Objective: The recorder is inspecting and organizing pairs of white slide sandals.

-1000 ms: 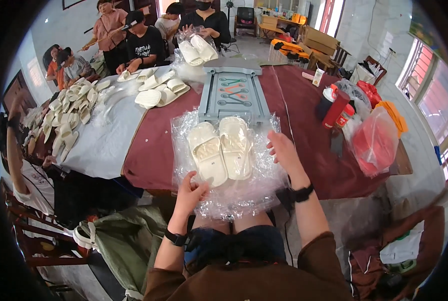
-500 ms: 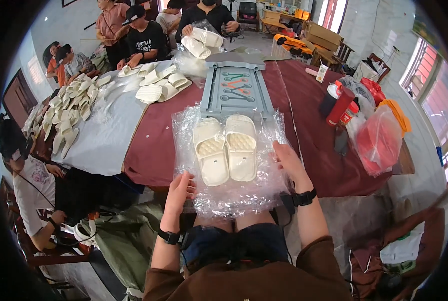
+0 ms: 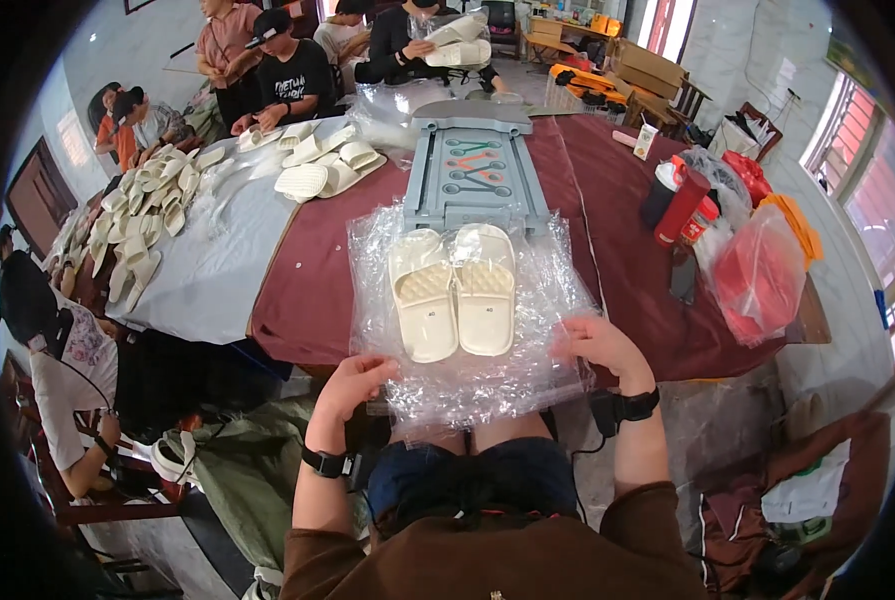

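Note:
A pair of cream slippers [image 3: 426, 310] lies side by side with clear plastic bags [image 3: 527, 375] around and beneath it at the table's near edge. Plastic film seems to cover their far ends; whether they are wholly inside a bag I cannot tell. My left hand [image 3: 355, 384] has its fingertips pinched at the bag's near left edge. At the right edge, my right hand [image 3: 607, 348] bends its fingers onto the plastic, slightly blurred. Just beyond the slippers stands a grey plastic folding board or stool [image 3: 475, 180] with coloured link shapes.
Loose cream slippers [image 3: 157, 200] pile up on the left, and more [image 3: 329, 170] lie behind the bags. Bottles [image 3: 681, 210], a dark phone [image 3: 683, 275] and a red plastic bag [image 3: 762, 270] are on the right. Across the table a person holds bagged slippers [image 3: 459, 42]. Another person [image 3: 72, 360] sits left.
Both my hands have come onto the bag's edges, fingers bending in. Plastic film now shows over the slippers' far ends. The person across has shifted their bagged slippers to the right.

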{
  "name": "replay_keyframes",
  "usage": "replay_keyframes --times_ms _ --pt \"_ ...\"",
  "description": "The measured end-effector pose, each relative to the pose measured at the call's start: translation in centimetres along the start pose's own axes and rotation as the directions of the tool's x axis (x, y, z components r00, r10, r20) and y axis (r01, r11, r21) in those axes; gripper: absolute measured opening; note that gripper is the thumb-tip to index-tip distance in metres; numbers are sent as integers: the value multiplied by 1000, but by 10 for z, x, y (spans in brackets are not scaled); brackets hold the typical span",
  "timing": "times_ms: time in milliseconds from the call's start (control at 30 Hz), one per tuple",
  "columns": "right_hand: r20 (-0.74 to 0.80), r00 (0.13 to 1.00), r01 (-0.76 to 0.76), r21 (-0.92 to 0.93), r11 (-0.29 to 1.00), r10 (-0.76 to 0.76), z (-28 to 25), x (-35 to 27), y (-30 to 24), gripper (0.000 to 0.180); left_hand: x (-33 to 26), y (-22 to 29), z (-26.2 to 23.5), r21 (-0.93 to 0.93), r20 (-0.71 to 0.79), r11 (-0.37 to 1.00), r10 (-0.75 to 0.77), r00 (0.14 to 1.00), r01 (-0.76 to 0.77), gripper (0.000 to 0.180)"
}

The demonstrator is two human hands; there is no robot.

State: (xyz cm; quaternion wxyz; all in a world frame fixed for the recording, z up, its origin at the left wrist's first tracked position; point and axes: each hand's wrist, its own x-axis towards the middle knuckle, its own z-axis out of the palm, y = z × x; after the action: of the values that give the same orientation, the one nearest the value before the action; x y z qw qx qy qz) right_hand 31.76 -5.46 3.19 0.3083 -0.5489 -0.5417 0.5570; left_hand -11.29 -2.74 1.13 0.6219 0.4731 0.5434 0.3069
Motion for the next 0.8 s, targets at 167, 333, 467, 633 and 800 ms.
replay_keyframes --times_ms 167,333,467,633,800 --pt "111 993 -46 -45 998 51 -5 -5 -6 41 -6 10 -5 65 58 998 -11 998 7 17" --pt "11 988 156 10 988 -157 -19 -2 -39 34 -3 42 -17 -191 98 971 167 981 -146 9" --pt "-204 943 273 28 962 -262 -23 8 -68 25 9 81 -12 -169 -5 929 333 943 -329 5" --pt "-454 797 521 184 834 -398 -8 41 -73 11 33 101 7 -167 -127 774 598 792 -611 7" --pt "-531 637 704 107 702 -558 13 52 -25 8 40 65 12 -48 -215 691 698 683 -722 4"
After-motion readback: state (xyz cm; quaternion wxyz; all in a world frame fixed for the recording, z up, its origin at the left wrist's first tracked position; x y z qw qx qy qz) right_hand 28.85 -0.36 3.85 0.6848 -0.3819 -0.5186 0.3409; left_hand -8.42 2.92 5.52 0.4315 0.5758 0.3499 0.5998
